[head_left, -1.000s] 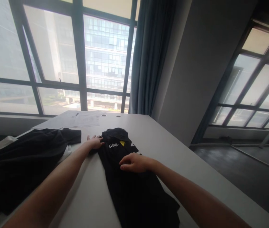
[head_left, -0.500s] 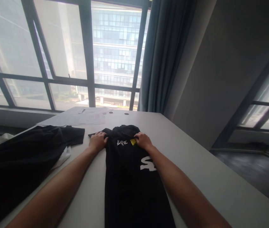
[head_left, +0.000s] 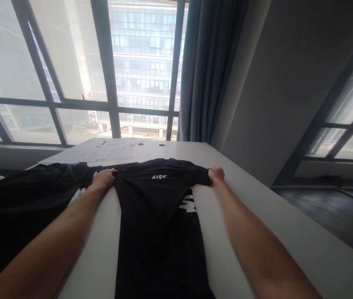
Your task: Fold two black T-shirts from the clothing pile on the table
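Your left hand (head_left: 103,179) and right hand (head_left: 216,174) each have their fingers closed on an outer end of the black T-shirt (head_left: 157,216), which lies stretched between them on the white bench (head_left: 251,199). Keep both pulls level so the cloth flattens evenly, and keep your left fingers off the other black garment (head_left: 23,216) just beside them.

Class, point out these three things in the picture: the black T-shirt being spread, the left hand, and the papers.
black T-shirt (head_left: 157,207), head view, chest fabric
left hand (head_left: 103,178), head view, knuckles
papers (head_left: 110,153), head view, top sheet
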### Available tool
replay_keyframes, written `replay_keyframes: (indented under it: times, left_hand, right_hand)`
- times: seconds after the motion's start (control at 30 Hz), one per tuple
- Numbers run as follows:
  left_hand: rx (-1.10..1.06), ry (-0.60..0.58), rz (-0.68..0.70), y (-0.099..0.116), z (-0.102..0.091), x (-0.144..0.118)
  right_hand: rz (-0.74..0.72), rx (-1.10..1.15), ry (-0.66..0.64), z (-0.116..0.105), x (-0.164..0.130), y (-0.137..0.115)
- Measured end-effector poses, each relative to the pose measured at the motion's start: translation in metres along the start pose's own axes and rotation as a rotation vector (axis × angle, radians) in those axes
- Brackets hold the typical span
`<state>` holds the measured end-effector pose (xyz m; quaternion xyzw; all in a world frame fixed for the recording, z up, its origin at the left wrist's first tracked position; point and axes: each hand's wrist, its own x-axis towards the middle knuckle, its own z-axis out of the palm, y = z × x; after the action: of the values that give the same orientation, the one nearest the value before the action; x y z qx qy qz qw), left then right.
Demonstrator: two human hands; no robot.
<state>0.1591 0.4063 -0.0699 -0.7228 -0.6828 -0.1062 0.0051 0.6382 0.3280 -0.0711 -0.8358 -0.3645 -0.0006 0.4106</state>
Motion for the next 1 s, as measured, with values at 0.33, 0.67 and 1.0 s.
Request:
replay_keyframes:
  times: [0.33,0.67,1.0]
  left_hand:
    - [0.047,0.039,0.206,0.089,-0.004,-0.054]
    - [-0.012,-0.232,0.225,0.075,0.014,-0.042]
    - [-0.043,-0.145,0.331,0.035,0.016,-0.015]
  right_hand:
    - [-0.271,-0.291,-0.712,-0.002,-0.044,-0.063]
    - [-0.066,-0.015,-0.686,-0.008,-0.035,-0.04]
    - [-0.122,0.022,-0.442,-0.01,-0.024,-0.005]
